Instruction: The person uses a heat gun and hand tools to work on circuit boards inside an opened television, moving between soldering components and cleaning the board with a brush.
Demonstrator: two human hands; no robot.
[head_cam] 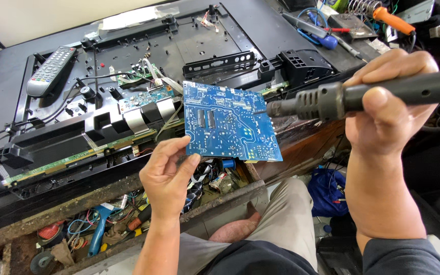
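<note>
While the blue circuit board (231, 122) is pinched at its lower left corner by the left hand (166, 175) above the opened television back (128, 76), the soldering iron (352, 97), clenched in the right hand (390, 102), is brought to its right edge, so a steady tip placement seems called for

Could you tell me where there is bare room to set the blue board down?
Bare dark panel lies above the slotted black bracket, and left of the remote. Crowded: the drawer and the tools near the orange-handled iron.
</note>
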